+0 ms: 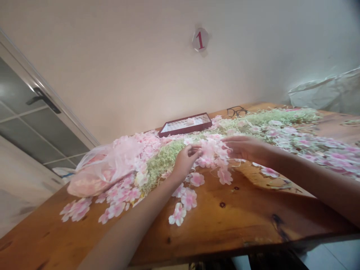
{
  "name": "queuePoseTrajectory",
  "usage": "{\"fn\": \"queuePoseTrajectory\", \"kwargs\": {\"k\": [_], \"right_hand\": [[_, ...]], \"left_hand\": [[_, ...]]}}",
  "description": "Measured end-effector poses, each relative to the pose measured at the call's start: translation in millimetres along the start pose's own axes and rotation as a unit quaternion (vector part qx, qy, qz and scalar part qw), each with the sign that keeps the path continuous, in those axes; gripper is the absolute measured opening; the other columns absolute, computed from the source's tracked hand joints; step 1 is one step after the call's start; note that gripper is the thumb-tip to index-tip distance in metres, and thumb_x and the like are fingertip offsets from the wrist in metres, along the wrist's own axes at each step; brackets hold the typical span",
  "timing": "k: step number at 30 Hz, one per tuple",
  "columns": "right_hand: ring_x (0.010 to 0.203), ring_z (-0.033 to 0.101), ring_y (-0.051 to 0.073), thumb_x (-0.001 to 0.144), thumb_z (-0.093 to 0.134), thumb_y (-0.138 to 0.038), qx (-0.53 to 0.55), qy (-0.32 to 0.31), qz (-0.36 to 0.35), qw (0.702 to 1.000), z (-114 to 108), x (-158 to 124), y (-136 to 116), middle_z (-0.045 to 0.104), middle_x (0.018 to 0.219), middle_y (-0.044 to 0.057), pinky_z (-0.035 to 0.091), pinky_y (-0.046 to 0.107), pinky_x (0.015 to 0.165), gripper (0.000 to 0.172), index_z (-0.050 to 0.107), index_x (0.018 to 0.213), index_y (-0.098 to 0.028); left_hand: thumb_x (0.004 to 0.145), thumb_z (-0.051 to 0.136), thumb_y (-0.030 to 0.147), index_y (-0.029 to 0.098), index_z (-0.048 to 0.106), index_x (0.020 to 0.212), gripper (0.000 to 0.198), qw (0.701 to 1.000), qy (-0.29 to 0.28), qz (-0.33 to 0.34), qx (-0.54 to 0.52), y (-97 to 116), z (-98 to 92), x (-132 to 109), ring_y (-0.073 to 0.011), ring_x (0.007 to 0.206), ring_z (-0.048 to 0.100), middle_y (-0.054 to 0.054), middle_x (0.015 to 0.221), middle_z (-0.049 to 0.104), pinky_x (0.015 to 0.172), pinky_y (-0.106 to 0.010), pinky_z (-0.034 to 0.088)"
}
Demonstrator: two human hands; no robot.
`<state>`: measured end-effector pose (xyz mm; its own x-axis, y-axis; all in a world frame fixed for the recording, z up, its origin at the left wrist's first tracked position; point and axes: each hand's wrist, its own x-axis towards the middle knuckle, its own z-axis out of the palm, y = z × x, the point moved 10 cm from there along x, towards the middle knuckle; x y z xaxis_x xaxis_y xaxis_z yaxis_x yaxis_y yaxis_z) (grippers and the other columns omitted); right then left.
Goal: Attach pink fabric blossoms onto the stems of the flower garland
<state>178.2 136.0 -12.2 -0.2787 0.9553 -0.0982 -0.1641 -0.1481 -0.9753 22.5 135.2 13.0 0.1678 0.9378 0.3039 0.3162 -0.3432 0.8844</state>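
Note:
Pink and white artificial flowers (208, 153) hang between my two hands, just above the wooden table. My left hand (185, 161) is closed, its thumb and fingers pinched at the left edge of these flowers. From the other side, my right hand (244, 148) grips the same cluster; its fingertips are partly hidden by petals. Loose blossoms (182, 200) lie on the wood below my left hand. A heap of light green stems (163, 159) lies just beyond my left wrist.
A bag of pink petals (98, 170) rests at the table's (225, 225) left. Behind stands a dark red tray (185, 125) against the wall, with eyeglasses (236, 111) to its right. More green stems (281, 117) and pink blossoms (334, 159) spread rightward. A white sack (317, 95) stands at far right.

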Motion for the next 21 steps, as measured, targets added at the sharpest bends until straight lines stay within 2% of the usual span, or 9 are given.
{"fn": "queuePoseTrajectory", "kwargs": {"k": [5, 9, 12, 16, 19, 21], "right_hand": [[0.055, 0.051, 0.006, 0.072, 0.055, -0.019, 0.016, -0.076, 0.050, 0.996, 18, 1, 22, 0.055, 0.068, 0.000, 0.046, 0.018, 0.057, 0.010, 0.057, 0.082, -0.017], [0.050, 0.045, 0.005, 0.072, 0.055, -0.022, 0.005, -0.078, 0.042, 0.996, 21, -2, 23, 0.052, 0.062, -0.002, 0.040, 0.016, 0.046, 0.009, 0.059, 0.080, -0.019], [0.050, 0.045, 0.005, 0.071, 0.054, -0.022, -0.026, -0.078, 0.034, 0.996, 24, -7, 21, 0.053, 0.062, -0.002, 0.038, 0.016, 0.044, 0.010, 0.059, 0.079, -0.020], [0.052, 0.048, 0.007, 0.072, 0.052, -0.021, -0.085, -0.081, 0.019, 0.993, 28, -10, 18, 0.055, 0.064, 0.000, 0.040, 0.018, 0.048, 0.011, 0.057, 0.081, -0.020], [0.058, 0.052, 0.010, 0.076, 0.047, -0.032, -0.148, -0.069, -0.014, 0.987, 30, -12, 10, 0.056, 0.068, 0.001, 0.042, 0.021, 0.053, 0.015, 0.054, 0.078, -0.019], [0.065, 0.054, 0.012, 0.077, 0.041, -0.040, -0.202, -0.065, -0.068, 0.975, 34, -14, -1, 0.056, 0.072, 0.003, 0.043, 0.023, 0.057, 0.024, 0.052, 0.074, -0.019]], "left_hand": [[0.070, 0.054, 0.035, 0.018, 0.057, 0.078, 0.019, 0.997, -0.055, 0.051, 0.018, 28, 18.4, -14, -0.0144, 0.080, 0.056, -0.003, 0.084, 0.060, 0.071, -0.027, 0.044], [0.072, 0.052, 0.032, 0.018, 0.057, 0.074, 0.015, 0.994, -0.069, 0.080, 0.019, 46, 25.6, -23, -0.0165, 0.098, 0.049, -0.005, 0.106, 0.053, 0.082, -0.030, 0.041], [0.072, 0.051, 0.031, 0.019, 0.056, 0.075, 0.013, 0.995, -0.083, 0.061, 0.017, 43, 29.8, -25, -0.0168, 0.101, 0.048, -0.004, 0.110, 0.052, 0.083, -0.030, 0.039], [0.072, 0.051, 0.032, 0.018, 0.055, 0.076, 0.015, 0.996, -0.065, 0.053, 0.023, 37, 27.4, -22, -0.0153, 0.086, 0.054, -0.004, 0.086, 0.058, 0.077, -0.028, 0.042], [0.073, 0.050, 0.032, 0.018, 0.053, 0.078, 0.015, 0.997, -0.039, 0.071, 0.020, 39, 22.3, -21, -0.0139, 0.082, 0.055, -0.003, 0.083, 0.058, 0.076, -0.026, 0.042], [0.074, 0.050, 0.032, 0.018, 0.052, 0.084, 0.017, 0.997, -0.023, 0.069, 0.015, 38, 18.8, -20, -0.0136, 0.083, 0.055, -0.003, 0.087, 0.058, 0.076, -0.026, 0.043]]}}
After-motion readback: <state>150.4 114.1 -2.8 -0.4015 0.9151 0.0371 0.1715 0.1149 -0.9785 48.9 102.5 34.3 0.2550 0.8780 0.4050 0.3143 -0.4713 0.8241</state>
